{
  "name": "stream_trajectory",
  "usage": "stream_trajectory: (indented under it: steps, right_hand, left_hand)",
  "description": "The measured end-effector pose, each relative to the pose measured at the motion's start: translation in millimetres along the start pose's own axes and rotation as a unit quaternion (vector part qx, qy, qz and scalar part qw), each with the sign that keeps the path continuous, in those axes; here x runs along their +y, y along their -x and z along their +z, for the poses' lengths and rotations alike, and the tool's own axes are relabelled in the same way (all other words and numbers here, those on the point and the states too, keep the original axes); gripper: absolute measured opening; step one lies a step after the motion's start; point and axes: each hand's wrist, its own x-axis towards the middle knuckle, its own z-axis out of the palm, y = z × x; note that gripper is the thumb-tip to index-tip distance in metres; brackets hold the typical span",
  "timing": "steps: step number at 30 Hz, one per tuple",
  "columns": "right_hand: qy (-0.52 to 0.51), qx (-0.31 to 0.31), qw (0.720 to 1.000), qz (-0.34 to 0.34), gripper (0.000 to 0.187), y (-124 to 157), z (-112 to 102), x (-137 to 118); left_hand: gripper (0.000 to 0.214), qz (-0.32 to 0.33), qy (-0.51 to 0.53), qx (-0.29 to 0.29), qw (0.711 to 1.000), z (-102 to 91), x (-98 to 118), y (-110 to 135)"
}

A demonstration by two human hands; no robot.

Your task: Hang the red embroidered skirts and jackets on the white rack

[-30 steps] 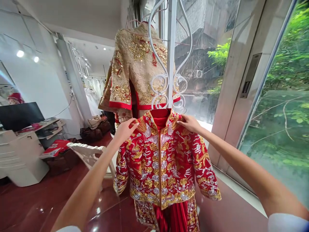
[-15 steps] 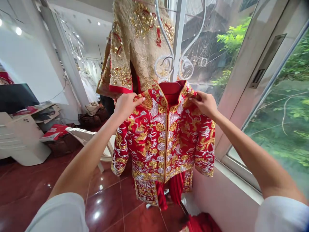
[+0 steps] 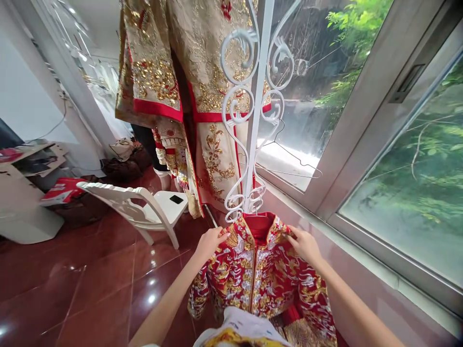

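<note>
A red jacket (image 3: 238, 274) with dense gold and silver embroidery and a stand-up collar faces me, low in the view. Its front is fastened down the middle. My left hand (image 3: 210, 246) is closed on one shoulder, thumb on top; my right hand (image 3: 306, 245) pinches the other shoulder. Inside the collar shows a dark red hanger (image 3: 257, 221), its hook partly hidden. Below, my white clothing (image 3: 242, 320) covers part of the jacket's hem. Just behind the collar rises a white metal rack (image 3: 253, 144) with scrollwork.
A beige and gold robe (image 3: 217, 62) with red trim hangs on the rack. To the left stands a white chair (image 3: 159, 212) with a dark phone (image 3: 176, 199) on its seat. A wire hanger (image 3: 289, 154) is by the window (image 3: 398, 202) on the right.
Both hands and the jacket have gone lower in the view and closer to my body. The rack's lower scrollwork, the chair seat and the wire hanger now show.
</note>
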Motion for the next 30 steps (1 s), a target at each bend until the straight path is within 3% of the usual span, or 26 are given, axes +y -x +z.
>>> stream_trajectory:
  steps: [4,8,21,27,30]
  right_hand:
    - [0.024,-0.032,0.999,0.018,0.034,-8.5,30.6,3.5]
    - [0.040,-0.039,0.998,0.019,0.033,-17.4,47.7,-2.2]
    - [0.047,-0.055,0.996,0.047,0.030,-18.7,86.8,-0.9]
    - [0.055,-0.042,0.997,0.043,0.030,-39.4,96.0,-6.8]
    - [0.062,-0.050,0.996,0.038,0.028,-49.5,108.9,-5.4]
  left_hand:
    - [0.033,-0.023,0.011,-0.025,0.999,37.6,-24.0,-21.7]
    - [0.035,-0.036,0.002,-0.015,0.999,54.5,-44.8,-29.5]
    - [0.035,-0.031,0.005,-0.033,0.999,72.5,-74.6,-38.2]
    - [0.038,-0.033,0.012,-0.011,0.999,71.0,-92.2,-52.5]
    - [0.039,-0.036,0.025,-0.007,0.999,79.8,-104.0,-57.6]
